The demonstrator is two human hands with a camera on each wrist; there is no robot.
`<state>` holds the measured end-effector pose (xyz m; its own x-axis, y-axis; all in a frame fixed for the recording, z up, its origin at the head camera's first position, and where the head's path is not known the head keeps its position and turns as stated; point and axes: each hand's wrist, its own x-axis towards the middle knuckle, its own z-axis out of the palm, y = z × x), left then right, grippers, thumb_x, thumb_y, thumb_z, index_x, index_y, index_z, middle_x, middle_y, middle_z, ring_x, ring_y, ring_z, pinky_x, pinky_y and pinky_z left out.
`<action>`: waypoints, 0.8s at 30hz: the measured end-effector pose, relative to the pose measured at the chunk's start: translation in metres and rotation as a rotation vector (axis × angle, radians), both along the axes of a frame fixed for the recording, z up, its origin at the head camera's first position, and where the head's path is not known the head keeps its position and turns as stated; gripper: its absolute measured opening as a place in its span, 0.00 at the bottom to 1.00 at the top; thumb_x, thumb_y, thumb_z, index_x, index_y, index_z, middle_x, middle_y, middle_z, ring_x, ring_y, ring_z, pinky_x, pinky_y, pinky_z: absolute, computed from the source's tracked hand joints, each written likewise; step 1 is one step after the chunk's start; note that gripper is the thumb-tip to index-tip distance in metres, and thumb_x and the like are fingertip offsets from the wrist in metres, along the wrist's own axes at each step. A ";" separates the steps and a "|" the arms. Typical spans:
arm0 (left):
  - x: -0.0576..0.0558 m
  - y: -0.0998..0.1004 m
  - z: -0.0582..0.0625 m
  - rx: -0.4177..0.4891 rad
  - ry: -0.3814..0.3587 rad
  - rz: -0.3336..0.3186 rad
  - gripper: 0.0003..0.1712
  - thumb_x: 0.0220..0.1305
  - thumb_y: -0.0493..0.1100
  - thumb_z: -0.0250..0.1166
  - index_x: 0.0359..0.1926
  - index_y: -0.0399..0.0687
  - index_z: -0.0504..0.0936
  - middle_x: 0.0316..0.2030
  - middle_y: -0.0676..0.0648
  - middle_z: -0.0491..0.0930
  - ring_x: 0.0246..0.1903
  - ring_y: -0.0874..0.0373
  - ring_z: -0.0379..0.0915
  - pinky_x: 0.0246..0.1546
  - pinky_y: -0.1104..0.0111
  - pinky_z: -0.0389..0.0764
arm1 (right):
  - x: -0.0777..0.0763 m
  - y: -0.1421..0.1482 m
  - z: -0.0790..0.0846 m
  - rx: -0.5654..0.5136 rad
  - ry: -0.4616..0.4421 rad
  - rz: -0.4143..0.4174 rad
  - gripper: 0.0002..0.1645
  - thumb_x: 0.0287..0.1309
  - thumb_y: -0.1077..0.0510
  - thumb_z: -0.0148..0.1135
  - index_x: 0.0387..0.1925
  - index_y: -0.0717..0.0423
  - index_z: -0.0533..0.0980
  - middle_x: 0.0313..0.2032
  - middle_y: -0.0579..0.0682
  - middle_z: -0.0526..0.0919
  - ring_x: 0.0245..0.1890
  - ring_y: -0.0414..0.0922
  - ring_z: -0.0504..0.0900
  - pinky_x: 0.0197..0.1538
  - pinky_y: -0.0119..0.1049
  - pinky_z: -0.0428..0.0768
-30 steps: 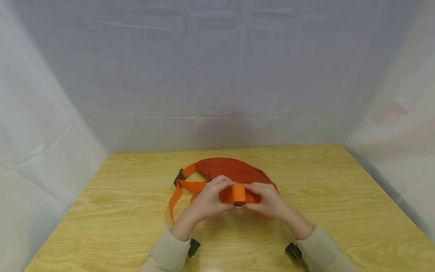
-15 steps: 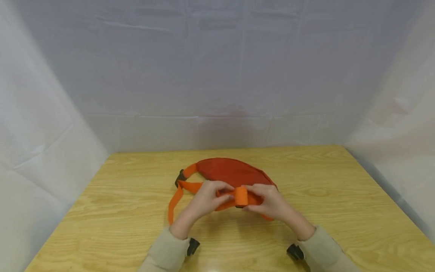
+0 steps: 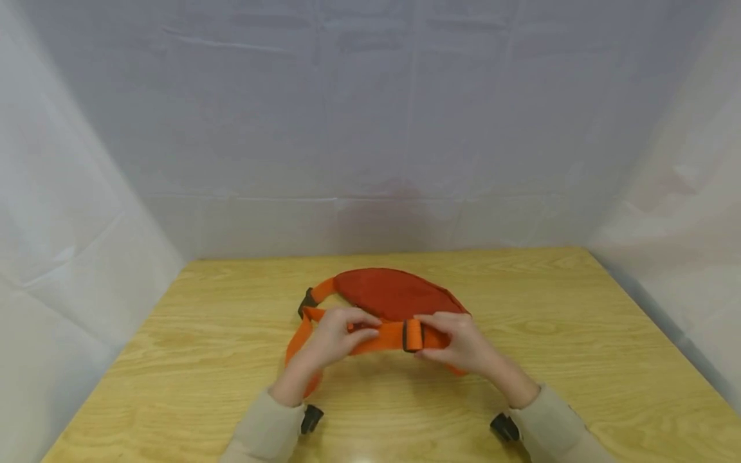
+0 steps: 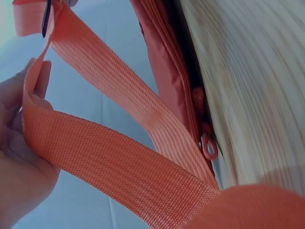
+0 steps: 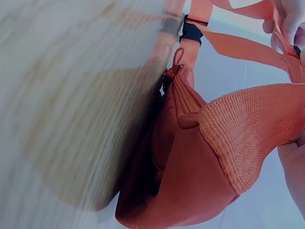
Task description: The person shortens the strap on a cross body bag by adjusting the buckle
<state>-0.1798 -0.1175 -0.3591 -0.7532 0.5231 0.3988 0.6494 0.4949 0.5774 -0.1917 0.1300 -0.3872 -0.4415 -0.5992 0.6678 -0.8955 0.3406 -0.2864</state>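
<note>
A red waist bag with an orange webbing strap lies on the table. My left hand pinches the strap between thumb and fingers, left of the black slider. My right hand grips the strap at the slider, where a short orange loop stands up. In the left wrist view the strap bends round beside my left hand. The right wrist view has the bag's end close up, the strap sewn to it; only part of my right hand shows there.
A black side-release buckle sits at the bag's left, with strap hanging below it. A zip pull dangles from the bag. The wooden table meets a white sheet behind and at both sides.
My left hand has slid left along the strap, away from the slider, and the stretch between the hands now lies straighter. The slider has turned and shows more. My right hand has barely moved.
</note>
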 end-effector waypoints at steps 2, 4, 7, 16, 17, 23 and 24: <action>0.000 -0.005 0.000 -0.004 -0.019 0.014 0.08 0.53 0.39 0.64 0.36 0.43 0.83 0.33 0.49 0.81 0.31 0.62 0.74 0.31 0.72 0.74 | 0.000 0.000 0.000 0.005 0.003 -0.006 0.30 0.31 0.61 0.75 0.42 0.68 0.76 0.29 0.52 0.79 0.25 0.39 0.73 0.25 0.28 0.71; -0.001 -0.010 0.000 -0.006 -0.037 0.029 0.08 0.53 0.38 0.64 0.36 0.44 0.83 0.32 0.50 0.81 0.31 0.62 0.74 0.30 0.72 0.74 | -0.001 0.001 0.000 0.010 0.007 -0.014 0.31 0.30 0.62 0.75 0.41 0.68 0.76 0.29 0.52 0.79 0.25 0.39 0.73 0.25 0.28 0.71; -0.002 -0.016 -0.001 -0.010 -0.037 0.050 0.07 0.53 0.38 0.64 0.34 0.44 0.83 0.31 0.52 0.80 0.30 0.63 0.73 0.31 0.72 0.74 | -0.002 0.002 0.000 0.017 0.007 -0.027 0.31 0.29 0.61 0.75 0.41 0.68 0.76 0.29 0.52 0.79 0.25 0.39 0.73 0.25 0.27 0.71; -0.006 -0.017 -0.003 -0.143 -0.028 0.026 0.03 0.57 0.38 0.61 0.34 0.45 0.79 0.30 0.54 0.77 0.31 0.62 0.72 0.33 0.69 0.74 | 0.000 0.003 0.001 0.038 0.007 -0.036 0.31 0.30 0.60 0.75 0.42 0.67 0.76 0.29 0.51 0.79 0.25 0.38 0.73 0.25 0.27 0.71; -0.006 -0.016 -0.003 -0.156 -0.033 0.016 0.02 0.58 0.37 0.60 0.34 0.45 0.77 0.30 0.54 0.76 0.32 0.61 0.72 0.33 0.68 0.73 | 0.000 0.003 0.001 0.039 0.007 -0.035 0.31 0.30 0.60 0.75 0.42 0.67 0.76 0.29 0.51 0.79 0.25 0.38 0.73 0.25 0.27 0.71; -0.008 -0.004 -0.002 -0.137 -0.070 -0.044 0.04 0.60 0.39 0.58 0.35 0.46 0.70 0.30 0.53 0.74 0.33 0.61 0.71 0.34 0.68 0.73 | 0.001 0.002 0.003 0.024 0.007 -0.004 0.30 0.34 0.57 0.74 0.43 0.66 0.76 0.30 0.51 0.79 0.26 0.38 0.73 0.26 0.27 0.72; -0.008 -0.001 -0.002 -0.126 -0.072 -0.053 0.05 0.61 0.41 0.58 0.35 0.46 0.70 0.31 0.53 0.74 0.34 0.61 0.72 0.35 0.68 0.74 | 0.002 0.001 0.003 0.023 0.006 0.004 0.30 0.36 0.55 0.73 0.43 0.66 0.75 0.30 0.51 0.79 0.26 0.38 0.73 0.27 0.27 0.72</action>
